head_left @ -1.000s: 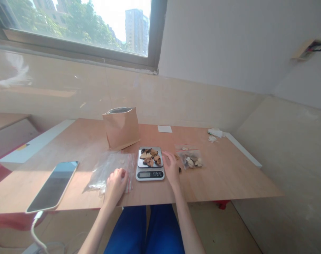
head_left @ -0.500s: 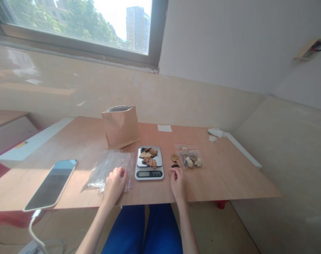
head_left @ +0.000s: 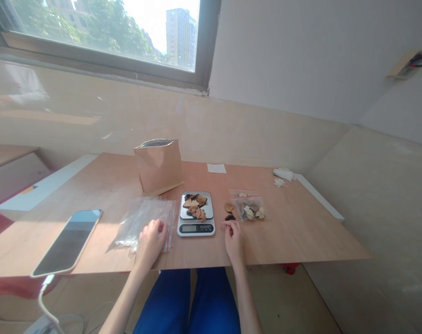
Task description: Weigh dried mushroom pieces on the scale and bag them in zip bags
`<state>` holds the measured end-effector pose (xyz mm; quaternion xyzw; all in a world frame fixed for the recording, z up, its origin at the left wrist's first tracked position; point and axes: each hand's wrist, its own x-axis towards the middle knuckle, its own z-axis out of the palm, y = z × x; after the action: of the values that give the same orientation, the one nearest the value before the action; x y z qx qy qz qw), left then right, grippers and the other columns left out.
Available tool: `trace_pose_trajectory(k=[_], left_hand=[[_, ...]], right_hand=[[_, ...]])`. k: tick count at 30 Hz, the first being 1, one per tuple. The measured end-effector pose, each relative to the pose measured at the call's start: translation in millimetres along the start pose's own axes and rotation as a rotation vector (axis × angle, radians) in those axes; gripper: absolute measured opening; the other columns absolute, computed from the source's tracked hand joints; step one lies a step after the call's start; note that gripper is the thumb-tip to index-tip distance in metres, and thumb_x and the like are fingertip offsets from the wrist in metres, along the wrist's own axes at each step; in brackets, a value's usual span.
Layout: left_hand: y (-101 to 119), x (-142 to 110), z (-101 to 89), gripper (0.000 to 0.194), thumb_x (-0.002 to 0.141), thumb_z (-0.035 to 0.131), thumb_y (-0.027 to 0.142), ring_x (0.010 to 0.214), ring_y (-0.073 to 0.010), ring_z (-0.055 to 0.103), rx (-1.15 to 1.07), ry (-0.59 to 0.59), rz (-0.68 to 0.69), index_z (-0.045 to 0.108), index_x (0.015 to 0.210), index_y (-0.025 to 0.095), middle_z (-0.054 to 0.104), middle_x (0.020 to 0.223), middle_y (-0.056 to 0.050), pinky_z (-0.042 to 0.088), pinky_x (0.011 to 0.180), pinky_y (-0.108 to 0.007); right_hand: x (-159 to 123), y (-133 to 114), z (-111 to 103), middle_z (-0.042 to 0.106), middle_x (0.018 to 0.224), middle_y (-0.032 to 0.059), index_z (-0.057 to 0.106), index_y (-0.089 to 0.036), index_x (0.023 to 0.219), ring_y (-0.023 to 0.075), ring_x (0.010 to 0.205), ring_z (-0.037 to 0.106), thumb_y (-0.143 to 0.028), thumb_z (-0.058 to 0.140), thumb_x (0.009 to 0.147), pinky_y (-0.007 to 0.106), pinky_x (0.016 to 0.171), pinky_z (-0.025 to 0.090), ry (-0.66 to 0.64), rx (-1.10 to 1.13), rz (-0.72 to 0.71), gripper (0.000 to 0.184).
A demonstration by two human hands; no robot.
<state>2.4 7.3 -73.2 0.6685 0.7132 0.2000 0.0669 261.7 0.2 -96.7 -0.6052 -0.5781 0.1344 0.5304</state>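
Brown slices [head_left: 197,213] are already heaped on the scale [head_left: 209,214], which is set at the middle of the surface [head_left: 287,232]; its display [head_left: 189,228] is too small to be read. Weighing appears to be partly done, though this is only judged from how things lie. Two loose slices are left off the scale, one tan slice [head_left: 229,207] and one dark slice [head_left: 230,217], both just to its right, and more pale pieces are held inside the zip bag [head_left: 237,198] beyond them. The paper bag [head_left: 158,169] is stood open behind the scale, its contents hidden. By the right hand [head_left: 233,239], the near side of the dark slice is reached; that grip is loosely closed, fingertips drawn together, and whether anything is pinched cannot be told. The left hand [head_left: 152,237] is rested on the clear bags [head_left: 136,220], its grip half curled, with nothing seen lifted; what lies under the fingers is hidden. Counted: one scale, one paper bag, one zip bag, one phone [head_left: 67,243] at the left with one cable [head_left: 41,297], and one white card [head_left: 216,169] at the back. The heaped slices overlap, so no sure count can be given; nor can the clear bags be counted.
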Motion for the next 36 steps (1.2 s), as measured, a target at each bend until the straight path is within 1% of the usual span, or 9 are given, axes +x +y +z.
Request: trace_pose_trajectory(k=[10,16,19,24,26,28,30,33,36], left_hand=[[-3.4,0.7,5.1,0.028,0.089,0.036,0.033,0.067,-0.0190,0.050,-0.052,0.073,0.039,0.047,0.066,0.021,0.055,0.071,-0.004,0.034,0.064,-0.030],[2.5,-11.8,-9.4,0.022,0.086,0.039,0.031,0.063,-0.0160,0.048,-0.307,0.417,0.140,0.044,0.067,0.021,0.050,0.063,0.000,0.039,0.064,-0.029],[11.0,-24.3,-18.6,0.020,0.085,0.042,0.028,0.057,-0.0137,0.047,-0.400,0.504,0.227,0.045,0.067,0.021,0.048,0.058,0.002,0.039,0.058,-0.026],[28.8,-44.9,-33.3,0.016,0.084,0.044,0.024,0.058,-0.0119,0.052,-0.552,0.287,0.478,0.051,0.069,0.020,0.055,0.062,0.001,0.042,0.056,-0.023],[31.4,-49.1,-43.6,0.018,0.084,0.041,0.027,0.058,-0.0125,0.053,-0.607,0.329,0.352,0.050,0.069,0.021,0.055,0.062,0.001,0.043,0.055,-0.023],[30.6,-48.8,-57.8,0.021,0.084,0.038,0.033,0.056,-0.0134,0.052,-0.617,0.447,0.051,0.047,0.069,0.021,0.053,0.060,0.001,0.042,0.054,-0.025],[28.5,-43.8,-73.7,0.023,0.082,0.038,0.038,0.057,-0.0145,0.051,-0.587,0.444,-0.202,0.045,0.067,0.021,0.051,0.060,0.001,0.041,0.054,-0.025],[27.9,-31.0,-92.1,0.026,0.078,0.040,0.042,0.069,-0.0177,0.055,-0.581,0.275,-0.229,0.049,0.066,0.022,0.056,0.071,-0.002,0.045,0.061,-0.029],[31.2,-18.5,-98.0,0.026,0.074,0.041,0.044,0.090,-0.0225,0.056,-0.601,0.243,-0.228,0.052,0.065,0.022,0.057,0.095,-0.008,0.048,0.075,-0.035]], right_hand=[[-0.4,3.9,2.0,0.054,0.086,0.0080,0.063,-0.018,0.079,0.0186,0.078,0.056,-0.019,0.039,0.084,0.032,0.069,0.047,0.034,0.007,-0.002,0.025],[-2.4,-26.3,-3.1,0.055,0.092,0.0092,0.061,-0.017,0.088,0.0198,0.089,0.055,-0.021,0.039,0.088,0.032,0.075,0.047,0.133,0.029,-0.069,0.022],[-12.9,-69.2,1.7,0.059,0.089,0.0070,0.060,-0.018,0.094,0.0169,0.081,0.056,-0.026,0.040,0.091,0.028,0.070,0.046,-0.030,0.099,-0.074,0.021],[-23.9,-130.7,23.7,0.061,0.080,0.0018,0.059,-0.018,0.083,0.0122,0.065,0.051,-0.032,0.046,0.088,0.023,0.061,0.042,-0.436,0.196,-0.048,0.020],[-19.2,-134.0,27.6,0.056,0.066,-0.0010,0.056,-0.018,0.073,0.0112,0.057,0.046,-0.033,0.044,0.088,0.022,0.056,0.038,-0.445,0.189,0.008,0.025],[-10.9,-127.5,24.5,0.051,0.061,-0.0024,0.055,-0.018,0.069,0.0111,0.055,0.044,-0.036,0.043,0.088,0.022,0.054,0.036,-0.405,0.200,0.091,0.028],[-2.7,-118.6,15.5,0.052,0.062,-0.0021,0.055,-0.018,0.069,0.0117,0.057,0.046,-0.040,0.048,0.086,0.022,0.056,0.036,-0.416,0.225,0.143,0.028],[3.1,-109.7,-1.9,0.058,0.075,-0.0001,0.061,-0.018,0.083,0.0130,0.067,0.051,-0.045,0.053,0.083,0.023,0.064,0.041,-0.590,0.292,0.144,0.028],[-0.6,-103.6,-14.8,0.060,0.083,0.0013,0.061,-0.020,0.097,0.0138,0.072,0.054,-0.048,0.043,0.089,0.025,0.067,0.042,-0.657,0.302,0.177,0.035]])
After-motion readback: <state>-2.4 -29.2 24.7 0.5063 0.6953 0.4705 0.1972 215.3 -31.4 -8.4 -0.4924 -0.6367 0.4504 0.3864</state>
